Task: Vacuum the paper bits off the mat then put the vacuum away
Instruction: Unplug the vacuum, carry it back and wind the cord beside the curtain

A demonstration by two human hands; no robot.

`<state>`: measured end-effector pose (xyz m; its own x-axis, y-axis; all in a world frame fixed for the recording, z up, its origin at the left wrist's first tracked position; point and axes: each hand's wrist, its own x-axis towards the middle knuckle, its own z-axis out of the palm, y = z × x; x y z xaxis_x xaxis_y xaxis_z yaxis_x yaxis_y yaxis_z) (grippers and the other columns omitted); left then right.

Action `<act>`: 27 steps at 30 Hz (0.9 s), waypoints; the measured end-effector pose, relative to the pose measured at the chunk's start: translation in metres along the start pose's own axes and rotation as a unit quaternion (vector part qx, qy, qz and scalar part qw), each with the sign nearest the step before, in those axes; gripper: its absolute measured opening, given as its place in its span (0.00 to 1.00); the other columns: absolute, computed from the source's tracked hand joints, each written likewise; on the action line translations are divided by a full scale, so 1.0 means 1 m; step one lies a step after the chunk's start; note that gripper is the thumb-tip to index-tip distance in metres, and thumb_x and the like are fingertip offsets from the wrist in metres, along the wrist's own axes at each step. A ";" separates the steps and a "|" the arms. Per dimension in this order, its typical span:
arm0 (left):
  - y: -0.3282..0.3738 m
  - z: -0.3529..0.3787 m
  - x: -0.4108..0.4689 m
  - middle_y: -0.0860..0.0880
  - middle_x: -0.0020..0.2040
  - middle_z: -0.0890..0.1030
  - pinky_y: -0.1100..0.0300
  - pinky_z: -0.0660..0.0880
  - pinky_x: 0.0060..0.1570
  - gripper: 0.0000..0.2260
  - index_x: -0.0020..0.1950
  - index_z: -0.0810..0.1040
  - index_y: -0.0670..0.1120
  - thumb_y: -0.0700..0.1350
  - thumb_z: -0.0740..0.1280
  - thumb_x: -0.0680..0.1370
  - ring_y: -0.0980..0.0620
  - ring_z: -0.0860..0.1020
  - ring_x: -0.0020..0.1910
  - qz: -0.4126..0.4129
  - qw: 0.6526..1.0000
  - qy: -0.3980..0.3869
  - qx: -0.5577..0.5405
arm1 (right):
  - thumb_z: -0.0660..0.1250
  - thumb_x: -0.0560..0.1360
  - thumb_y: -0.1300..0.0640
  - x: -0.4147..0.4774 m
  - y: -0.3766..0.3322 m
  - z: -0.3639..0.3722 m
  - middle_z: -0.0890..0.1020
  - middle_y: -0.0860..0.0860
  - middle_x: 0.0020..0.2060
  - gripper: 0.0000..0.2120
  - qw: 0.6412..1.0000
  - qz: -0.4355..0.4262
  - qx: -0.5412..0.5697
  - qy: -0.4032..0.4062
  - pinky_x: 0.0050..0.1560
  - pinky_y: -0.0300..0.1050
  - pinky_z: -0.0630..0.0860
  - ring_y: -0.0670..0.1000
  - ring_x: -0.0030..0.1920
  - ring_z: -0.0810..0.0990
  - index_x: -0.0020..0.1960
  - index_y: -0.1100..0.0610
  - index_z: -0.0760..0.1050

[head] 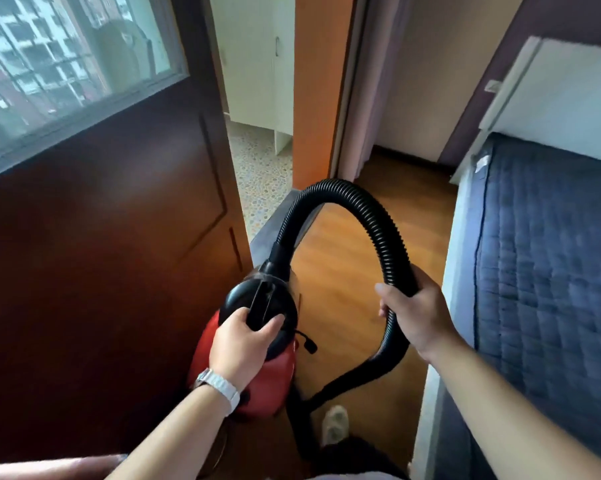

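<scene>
A small red and black vacuum (274,372) hangs off the floor at lower centre. My left hand (243,344), with a white watch on its wrist, grips the black handle on top of it. A ribbed black hose (357,202) arches up from the vacuum's front and curves back down to the right. My right hand (416,310) is closed around the hose's lower end. No mat and no paper bits are in view.
A dark wooden door (101,254) with a glass pane stands open on the left. Ahead lies a pebble-patterned floor (261,174) and white cabinets. A bed with a blue quilted cover (548,254) runs along the right. Wooden floor (340,271) lies between them. My foot (335,424) shows below.
</scene>
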<state>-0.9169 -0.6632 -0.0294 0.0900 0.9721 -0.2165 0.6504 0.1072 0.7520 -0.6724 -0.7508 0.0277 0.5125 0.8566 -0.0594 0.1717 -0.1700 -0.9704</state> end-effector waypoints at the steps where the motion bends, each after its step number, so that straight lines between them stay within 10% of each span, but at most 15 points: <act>1: 0.006 0.003 0.016 0.53 0.32 0.82 0.51 0.80 0.36 0.16 0.41 0.79 0.48 0.62 0.71 0.71 0.57 0.80 0.31 0.004 1.000 -0.007 0.006 | 0.70 0.68 0.54 0.013 0.003 0.002 0.77 0.52 0.29 0.05 1.000 -0.001 0.000 0.008 0.42 0.57 0.79 0.53 0.31 0.78 0.39 0.50 0.73; 27: 0.239 0.159 0.349 0.50 0.32 0.82 0.49 0.80 0.35 0.16 0.40 0.79 0.48 0.61 0.72 0.72 0.54 0.80 0.31 0.031 0.995 -0.080 0.047 | 0.69 0.70 0.54 0.396 0.030 -0.082 0.77 0.54 0.29 0.08 0.996 0.041 0.056 0.052 0.37 0.43 0.74 0.51 0.31 0.77 0.42 0.57 0.72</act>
<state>-0.6100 -0.3312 -0.0247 0.2463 0.9301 -0.2725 0.7067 0.0201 0.7072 -0.3953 -0.4561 -0.0061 0.6070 0.7855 -0.1206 0.0343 -0.1776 -0.9835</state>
